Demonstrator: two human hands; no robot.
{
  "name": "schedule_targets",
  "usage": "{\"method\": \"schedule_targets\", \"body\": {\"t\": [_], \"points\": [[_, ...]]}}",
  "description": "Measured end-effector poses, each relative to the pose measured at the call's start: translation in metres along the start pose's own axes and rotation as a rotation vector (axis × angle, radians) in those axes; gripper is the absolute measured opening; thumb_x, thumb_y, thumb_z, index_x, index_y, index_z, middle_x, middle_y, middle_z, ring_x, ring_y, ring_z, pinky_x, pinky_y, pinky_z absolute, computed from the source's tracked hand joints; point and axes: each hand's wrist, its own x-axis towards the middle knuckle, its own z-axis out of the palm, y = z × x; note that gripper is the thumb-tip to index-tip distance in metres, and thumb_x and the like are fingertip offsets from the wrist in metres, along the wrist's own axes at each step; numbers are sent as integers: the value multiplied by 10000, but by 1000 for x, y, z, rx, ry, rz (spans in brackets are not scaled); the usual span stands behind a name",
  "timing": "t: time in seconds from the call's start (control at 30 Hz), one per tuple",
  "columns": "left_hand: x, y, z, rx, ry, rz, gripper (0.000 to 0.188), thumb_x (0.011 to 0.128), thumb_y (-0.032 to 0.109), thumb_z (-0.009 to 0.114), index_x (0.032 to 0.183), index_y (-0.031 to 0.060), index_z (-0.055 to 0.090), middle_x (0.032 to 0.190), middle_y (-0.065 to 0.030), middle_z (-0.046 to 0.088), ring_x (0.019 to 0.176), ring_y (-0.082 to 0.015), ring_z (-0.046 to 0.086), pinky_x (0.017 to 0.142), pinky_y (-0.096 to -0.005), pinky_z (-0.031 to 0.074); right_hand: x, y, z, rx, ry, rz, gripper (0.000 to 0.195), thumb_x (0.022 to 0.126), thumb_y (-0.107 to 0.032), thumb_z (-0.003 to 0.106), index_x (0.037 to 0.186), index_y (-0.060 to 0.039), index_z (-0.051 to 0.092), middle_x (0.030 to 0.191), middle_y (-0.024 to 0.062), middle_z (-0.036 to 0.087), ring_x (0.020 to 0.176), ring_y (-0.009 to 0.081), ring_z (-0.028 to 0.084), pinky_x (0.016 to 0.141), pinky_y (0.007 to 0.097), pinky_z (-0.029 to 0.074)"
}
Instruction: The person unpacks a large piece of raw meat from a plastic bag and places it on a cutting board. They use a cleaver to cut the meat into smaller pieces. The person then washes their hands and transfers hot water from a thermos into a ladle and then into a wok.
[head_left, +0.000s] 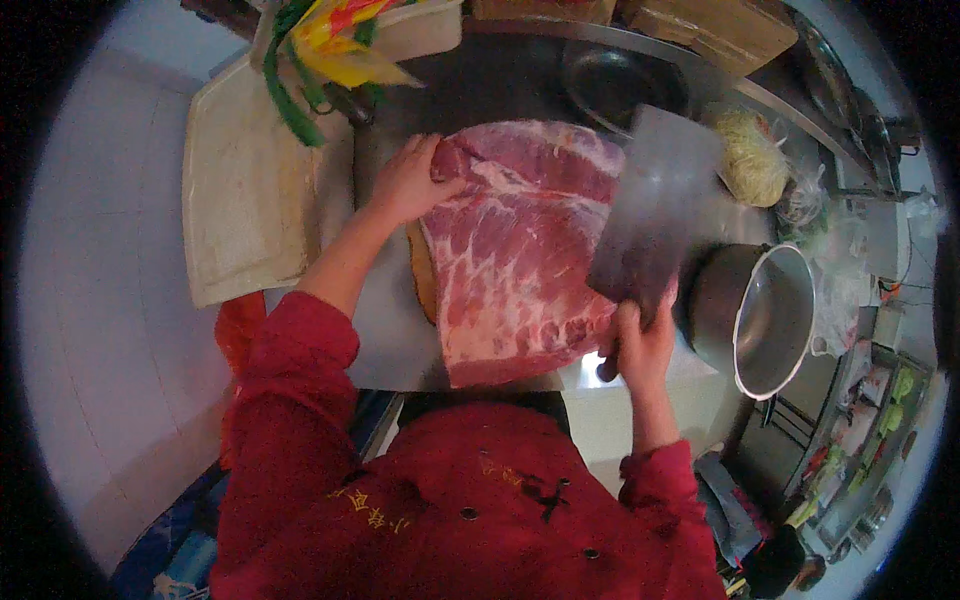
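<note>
A large slab of raw ribs (525, 247), with pale fat and cut bone ends along its lower right edge, lies before me on a board whose brown edge shows at the left. My left hand (420, 180) rests on the slab's upper left edge, thumb on the meat. In my right hand (641, 337) is the handle of a broad cleaver (652, 202). Its wide blade stands up over the slab's right side and hides part of it; whether it touches the meat I cannot tell.
A metal pot (724, 307) stands at the right, below a bag of pale shreds (752, 156). A black pan (626, 82) lies behind the meat. At the left is a white plastic tray (251, 180). Cardboard boxes (712, 30) line the back; vegetable trays (870, 450) stand far right.
</note>
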Motion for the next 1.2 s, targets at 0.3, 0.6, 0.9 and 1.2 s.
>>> {"method": "schedule_targets", "body": {"t": [0.3, 0.6, 0.9, 1.2], "points": [[4, -15, 29, -22, 148, 91, 893, 783, 492, 759, 1477, 26, 445, 1439, -179, 506, 1325, -396, 493, 1132, -459, 395, 25, -44, 79, -606, -172, -159, 309, 981, -182, 591, 1228, -2, 537, 923, 262, 685, 853, 438, 672, 758, 473, 520], [0, -16, 22, -109, 106, 48, 877, 759, 468, 768, 1469, 50, 469, 1481, -166, 466, 1337, -402, 470, 1098, -496, 426, 21, -76, 130, -860, -116, -117, 308, 1004, -200, 507, 1244, -10, 473, 945, 338, 669, 880, 546, 632, 753, 606, 493], [2, -14, 6, -158, -25, 62, 817, 791, 420, 778, 1468, 80, 471, 1506, -194, 443, 1347, -436, 457, 1123, -488, 411, 73, -84, 169, -979, -206, -153, 298, 985, -175, 490, 1224, 3, 480, 919, 353, 664, 910, 534, 647, 780, 608, 500], [10, -22, 32, -149, 118, 35, 622, 761, 360, 760, 1328, 157, 605, 1360, -99, 553, 1237, -372, 538, 1011, -489, 497, 88, -109, 179, -817, -300, -126, 324, 995, -191, 482, 1199, 60, 493, 1095, 381, 628, 1008, 543, 619, 862, 579, 488]]}}
